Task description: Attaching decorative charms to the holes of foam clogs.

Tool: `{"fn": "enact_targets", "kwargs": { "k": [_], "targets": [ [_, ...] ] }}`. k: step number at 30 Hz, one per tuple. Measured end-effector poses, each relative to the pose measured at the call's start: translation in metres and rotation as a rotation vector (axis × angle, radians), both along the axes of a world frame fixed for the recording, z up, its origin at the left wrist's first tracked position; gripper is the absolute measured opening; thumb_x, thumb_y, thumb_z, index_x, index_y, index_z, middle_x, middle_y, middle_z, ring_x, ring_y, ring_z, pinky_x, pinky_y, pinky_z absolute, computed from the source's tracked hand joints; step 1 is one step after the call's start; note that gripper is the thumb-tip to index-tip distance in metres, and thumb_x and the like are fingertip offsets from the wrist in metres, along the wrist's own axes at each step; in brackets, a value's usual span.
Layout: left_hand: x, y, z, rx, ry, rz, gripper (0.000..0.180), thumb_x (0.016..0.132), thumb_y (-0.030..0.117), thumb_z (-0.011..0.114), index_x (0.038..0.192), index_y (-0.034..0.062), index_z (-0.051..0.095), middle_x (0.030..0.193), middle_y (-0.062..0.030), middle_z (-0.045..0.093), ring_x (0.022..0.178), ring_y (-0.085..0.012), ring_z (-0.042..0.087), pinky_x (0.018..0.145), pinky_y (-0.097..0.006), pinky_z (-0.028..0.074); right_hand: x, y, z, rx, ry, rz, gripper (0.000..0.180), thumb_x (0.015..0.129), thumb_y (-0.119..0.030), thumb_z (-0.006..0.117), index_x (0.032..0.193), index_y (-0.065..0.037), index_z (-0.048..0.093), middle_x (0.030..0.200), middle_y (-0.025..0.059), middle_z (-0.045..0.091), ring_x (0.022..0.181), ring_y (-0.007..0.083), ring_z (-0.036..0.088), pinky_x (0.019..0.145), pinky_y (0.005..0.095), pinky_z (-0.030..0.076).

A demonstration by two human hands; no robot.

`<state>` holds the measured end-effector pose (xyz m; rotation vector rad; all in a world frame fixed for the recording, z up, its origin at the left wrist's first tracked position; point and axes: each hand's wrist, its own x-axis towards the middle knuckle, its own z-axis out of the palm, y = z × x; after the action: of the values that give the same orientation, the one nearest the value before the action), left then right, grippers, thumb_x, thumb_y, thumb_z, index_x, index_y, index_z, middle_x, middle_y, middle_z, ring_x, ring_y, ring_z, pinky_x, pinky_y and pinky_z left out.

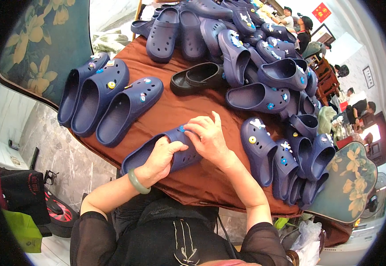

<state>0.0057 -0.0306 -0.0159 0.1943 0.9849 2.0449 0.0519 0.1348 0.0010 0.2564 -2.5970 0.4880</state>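
A navy clog (136,156) lies tilted at the table's near edge, its toe pointing away to the right. My left hand (158,160), with a pale green bangle at the wrist, grips it, fingers inside the opening and thumb on top. Over the toe, my right hand (207,138) has its thumb and forefinger drawn together beside a small blue shoe charm (182,128), at one of the clog's holes. The other right fingers are raised. My hands partly hide the clog's upper.
Three navy clogs with charms (131,111) stand at the left on the brown cloth (166,106). A black clog (196,79) sits beyond my hands. Plain navy clogs (163,35) stand at the back. Several decorated clogs (257,99) are heaped along the right side. Other people (306,31) sit farther off.
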Motion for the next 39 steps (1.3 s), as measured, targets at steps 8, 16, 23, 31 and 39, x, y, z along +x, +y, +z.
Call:
{"fn": "enact_targets", "kwargs": {
  "k": [8,16,23,31,39],
  "targets": [
    [0.003,-0.003,-0.001,0.023,-0.004,0.034,0.032,0.072,-0.005,0.059,0.104,0.001,0.061,0.099,-0.0043,0.064,0.092,-0.0147,0.061,0.085,-0.028,0.048,0.015,-0.017,0.001,0.219,0.055,0.001,0.025,0.081,-0.018,0.066,0.102,-0.004,0.065,0.103,0.0052,0.061,0.106,0.0217,0.054,0.103,0.0626,0.024],
    [-0.008,0.001,-0.006,0.034,0.102,0.068,0.024,0.075,-0.001,0.058,0.098,-0.0037,0.064,0.095,-0.0088,0.068,0.084,-0.0171,0.065,0.082,-0.03,0.051,0.035,-0.001,0.007,0.196,0.127,-0.071,0.025,0.078,-0.011,0.066,0.102,-0.008,0.063,0.106,0.0083,0.057,0.104,0.0269,0.054,0.096,0.0551,0.033],
    [-0.032,0.013,-0.012,0.083,-0.047,0.119,0.021,0.081,0.001,0.058,0.1,-0.0089,0.06,0.097,-0.0162,0.067,0.083,-0.0243,0.068,0.08,-0.037,0.056,0.083,0.049,-0.029,-0.15,0.013,-0.342,0.016,0.079,-0.005,0.069,0.094,-0.005,0.067,0.093,0.0095,0.064,0.089,0.0263,0.06,0.081,0.0367,0.046],
    [-0.024,0.011,-0.007,0.063,-0.018,0.137,0.023,0.089,0.01,0.06,0.108,-0.0035,0.061,0.103,-0.0112,0.067,0.09,-0.02,0.066,0.083,-0.035,0.054,0.09,0.031,-0.047,-0.184,-0.151,-0.144,0.026,0.073,-0.009,0.075,0.097,-0.004,0.066,0.09,0.0086,0.061,0.08,0.0237,0.057,0.072,0.0349,0.049],
    [-0.026,0.007,-0.005,0.139,-0.064,0.041,0.03,0.096,0.02,0.053,0.117,-0.0013,0.057,0.115,-0.0088,0.063,0.103,-0.0176,0.061,0.094,-0.034,0.048,0.077,0.017,-0.04,-0.678,-0.279,-0.24,0.021,0.076,0.0,0.073,0.095,-0.003,0.065,0.087,0.0062,0.063,0.071,0.0123,0.059,0.063,0.0249,0.049]
  ]
}}
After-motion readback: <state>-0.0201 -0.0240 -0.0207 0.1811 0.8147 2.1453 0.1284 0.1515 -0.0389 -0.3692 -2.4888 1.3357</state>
